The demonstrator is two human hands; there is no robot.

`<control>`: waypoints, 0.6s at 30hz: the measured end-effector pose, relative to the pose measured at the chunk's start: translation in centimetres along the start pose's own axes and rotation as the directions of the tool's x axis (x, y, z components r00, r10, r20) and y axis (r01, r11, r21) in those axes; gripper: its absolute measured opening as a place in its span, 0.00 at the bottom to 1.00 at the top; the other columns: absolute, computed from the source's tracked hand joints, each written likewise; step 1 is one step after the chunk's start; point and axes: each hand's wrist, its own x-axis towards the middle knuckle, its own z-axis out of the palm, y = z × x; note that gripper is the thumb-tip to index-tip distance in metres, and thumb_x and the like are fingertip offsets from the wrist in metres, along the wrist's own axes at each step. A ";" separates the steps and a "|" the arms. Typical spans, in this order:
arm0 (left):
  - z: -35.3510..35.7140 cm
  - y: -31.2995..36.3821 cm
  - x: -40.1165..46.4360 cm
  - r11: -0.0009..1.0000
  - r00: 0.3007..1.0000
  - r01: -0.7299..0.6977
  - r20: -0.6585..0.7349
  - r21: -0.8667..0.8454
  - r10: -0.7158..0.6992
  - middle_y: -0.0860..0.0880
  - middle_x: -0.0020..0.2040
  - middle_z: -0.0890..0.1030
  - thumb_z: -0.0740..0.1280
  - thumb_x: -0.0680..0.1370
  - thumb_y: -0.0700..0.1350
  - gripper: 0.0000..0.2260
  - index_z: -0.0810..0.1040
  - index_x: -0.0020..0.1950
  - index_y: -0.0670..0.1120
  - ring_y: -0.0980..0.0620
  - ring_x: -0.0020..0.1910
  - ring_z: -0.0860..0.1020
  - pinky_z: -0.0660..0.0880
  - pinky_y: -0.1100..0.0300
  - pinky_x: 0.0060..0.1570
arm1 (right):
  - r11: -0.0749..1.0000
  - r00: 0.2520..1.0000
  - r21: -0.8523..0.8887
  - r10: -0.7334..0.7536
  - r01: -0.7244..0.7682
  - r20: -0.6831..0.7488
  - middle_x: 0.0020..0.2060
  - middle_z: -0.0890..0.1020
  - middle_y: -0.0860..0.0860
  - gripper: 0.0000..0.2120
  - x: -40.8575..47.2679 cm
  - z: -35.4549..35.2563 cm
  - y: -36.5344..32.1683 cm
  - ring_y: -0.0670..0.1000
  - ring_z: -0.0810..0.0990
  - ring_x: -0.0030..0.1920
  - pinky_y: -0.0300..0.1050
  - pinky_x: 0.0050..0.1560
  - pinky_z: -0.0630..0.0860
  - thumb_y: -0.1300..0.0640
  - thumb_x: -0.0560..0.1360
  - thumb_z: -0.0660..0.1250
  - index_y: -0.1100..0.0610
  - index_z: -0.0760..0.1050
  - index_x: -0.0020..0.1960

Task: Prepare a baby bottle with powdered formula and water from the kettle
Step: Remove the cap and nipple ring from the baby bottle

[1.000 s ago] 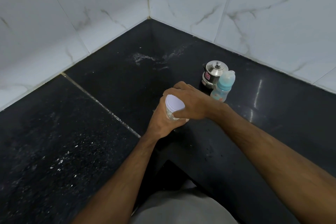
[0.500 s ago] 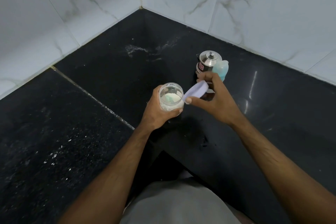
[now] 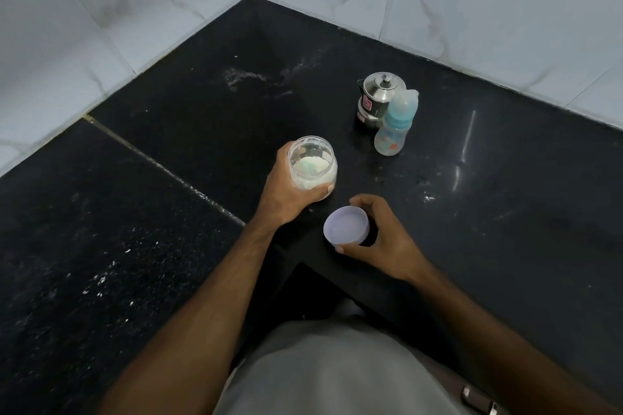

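Gripping open jar [image 3: 312,165], lid [image 3: 346,225] in right hand [image 3: 381,239]

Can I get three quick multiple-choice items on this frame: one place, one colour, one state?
1. Where does the steel kettle stand?
A. Directly behind the baby bottle
B. In the left hand
C. On the wall tiles

2. What colour is the round plastic lid?
A. Red
B. Pale lilac
C. Black

3. What state is the clear jar of white powder in?
A. Capped
B. Open
C. Lying on its side

Key: 1 A, the clear baby bottle with the blue collar overlaps its front. 2 B, seen in the right hand. 3 B, its mouth is bare, upright in the left hand.
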 end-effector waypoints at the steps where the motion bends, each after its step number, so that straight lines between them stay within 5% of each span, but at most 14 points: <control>1: 0.0 0.0 0.0 1.000 1.000 -0.002 0.001 0.002 0.002 0.58 0.65 0.73 0.82 0.64 0.49 0.42 0.63 0.72 0.52 0.63 0.63 0.72 0.68 0.72 0.60 | 1.000 1.000 -0.015 -0.010 0.010 0.003 0.62 0.69 0.36 0.38 -0.1 0.1 0.2 0.36 0.71 0.63 0.28 0.58 0.69 0.47 0.61 0.81 0.39 0.64 0.64; 4: 0.0 -0.1 0.1 1.000 1.000 -0.002 0.003 0.007 0.002 0.60 0.64 0.72 0.82 0.64 0.49 0.42 0.63 0.72 0.52 0.67 0.61 0.72 0.67 0.75 0.59 | 0.996 0.999 -0.085 -0.037 0.040 0.039 0.62 0.66 0.32 0.38 -0.3 0.2 0.6 0.33 0.68 0.63 0.23 0.57 0.66 0.48 0.62 0.81 0.33 0.62 0.62; 8: 0.0 -0.3 0.1 1.000 1.000 0.002 0.004 0.011 -0.002 0.65 0.61 0.72 0.82 0.64 0.49 0.42 0.63 0.72 0.52 0.75 0.59 0.70 0.66 0.79 0.56 | 0.985 0.997 -0.159 -0.062 0.070 0.055 0.61 0.64 0.31 0.38 -0.5 0.5 1.3 0.31 0.65 0.63 0.22 0.60 0.62 0.49 0.63 0.81 0.40 0.62 0.65; 18: 0.1 0.0 0.0 1.000 1.000 -0.001 -0.007 0.022 0.001 0.64 0.62 0.72 0.82 0.64 0.48 0.41 0.63 0.71 0.55 0.73 0.60 0.70 0.67 0.77 0.57 | 0.973 0.994 -0.211 -0.081 0.095 0.074 0.64 0.62 0.34 0.42 -0.4 0.4 1.5 0.30 0.63 0.64 0.29 0.64 0.62 0.48 0.63 0.81 0.40 0.60 0.69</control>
